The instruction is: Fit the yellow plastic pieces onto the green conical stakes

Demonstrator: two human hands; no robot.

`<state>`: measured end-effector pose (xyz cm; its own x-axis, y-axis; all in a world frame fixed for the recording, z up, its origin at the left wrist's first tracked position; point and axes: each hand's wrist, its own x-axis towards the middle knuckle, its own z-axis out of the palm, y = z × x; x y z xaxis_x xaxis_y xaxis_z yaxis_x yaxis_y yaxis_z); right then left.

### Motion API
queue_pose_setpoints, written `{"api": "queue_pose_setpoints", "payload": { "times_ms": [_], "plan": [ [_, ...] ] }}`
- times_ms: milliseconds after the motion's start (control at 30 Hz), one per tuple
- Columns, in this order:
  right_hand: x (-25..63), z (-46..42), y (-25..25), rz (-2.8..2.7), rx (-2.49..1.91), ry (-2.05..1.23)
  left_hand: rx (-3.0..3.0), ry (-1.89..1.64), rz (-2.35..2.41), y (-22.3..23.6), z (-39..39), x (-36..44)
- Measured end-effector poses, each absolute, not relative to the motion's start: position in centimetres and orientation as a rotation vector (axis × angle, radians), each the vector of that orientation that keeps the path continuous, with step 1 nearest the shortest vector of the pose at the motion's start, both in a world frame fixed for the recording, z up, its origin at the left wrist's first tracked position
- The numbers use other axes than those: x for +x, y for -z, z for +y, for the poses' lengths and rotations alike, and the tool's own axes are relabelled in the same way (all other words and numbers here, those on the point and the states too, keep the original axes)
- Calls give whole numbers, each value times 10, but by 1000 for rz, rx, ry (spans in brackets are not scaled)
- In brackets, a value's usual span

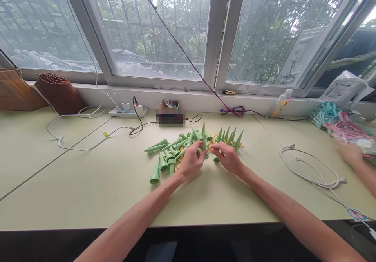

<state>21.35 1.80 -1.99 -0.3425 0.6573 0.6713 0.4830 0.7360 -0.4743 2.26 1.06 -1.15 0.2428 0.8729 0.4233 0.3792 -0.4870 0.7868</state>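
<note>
My left hand (191, 161) is closed around a green plastic watering spike (205, 141), which stands tip up between thumb and fingers. At its side, my right hand (229, 158) pinches a small yellow valve (209, 149), partly hidden by the fingertips. A loose pile of green spikes (163, 164) lies left of and behind my left hand, with yellow pieces scattered among them. Beyond my right hand, several spikes (230, 136) stand upright in a group, with yellow pieces showing at their sides.
A small open box (169, 107), partly blurred out, and a power strip (125, 111) sit at the back. Coiled white cable (311, 168) lies right, near another person's hand (351, 154) by pink and teal hangers (346, 127). A bottle (280, 103) leans by the window.
</note>
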Motion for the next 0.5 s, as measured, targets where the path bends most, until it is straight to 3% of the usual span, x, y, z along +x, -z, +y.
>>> {"api": "queue_pose_setpoints", "payload": {
  "times_ms": [500],
  "plan": [
    [213,18,20,-2003,-851,-244,2014,-1201,1135,12,11,23]
  ]
}}
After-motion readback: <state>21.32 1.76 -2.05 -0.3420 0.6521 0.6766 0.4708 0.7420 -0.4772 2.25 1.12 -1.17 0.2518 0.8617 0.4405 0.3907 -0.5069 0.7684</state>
